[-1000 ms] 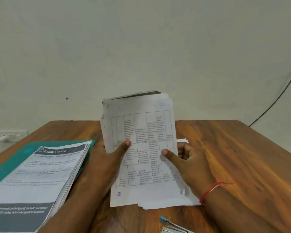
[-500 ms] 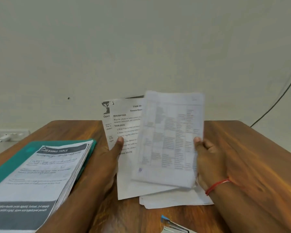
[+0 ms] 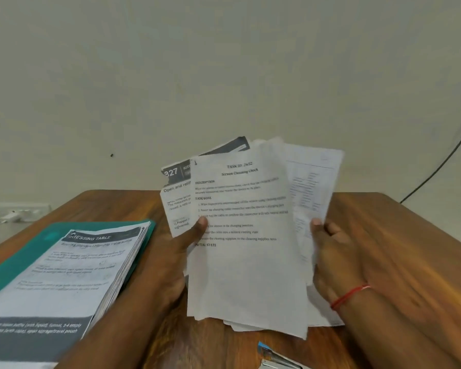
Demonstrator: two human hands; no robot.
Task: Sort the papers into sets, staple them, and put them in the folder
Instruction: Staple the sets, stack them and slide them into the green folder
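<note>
I hold a fanned bunch of papers upright over the wooden table [image 3: 399,251]. My left hand [image 3: 181,251] grips the left part, its thumb on the front sheet headed "TASK ID" [image 3: 245,262]; a dark-headed sheet marked "327" [image 3: 175,182] sticks out behind it. My right hand [image 3: 330,251], with a red thread at the wrist, pinches the table-printed sheet [image 3: 309,187] off to the right. More loose sheets [image 3: 322,315] lie flat under the hands. At left a thick paper stack [image 3: 64,275] rests on a green folder [image 3: 24,259]. A stapler [image 3: 274,358] shows at the bottom edge.
A pale wall rises right behind the table. A wall socket with a white plug [image 3: 11,215] sits at the far left, and a black cable [image 3: 442,161] runs down the wall at the right.
My right hand slid the table-printed top sheet off to the right, which uncovered the "TASK ID" sheet. The bunch now fans wider, and the dark-headed sheet shows behind.
</note>
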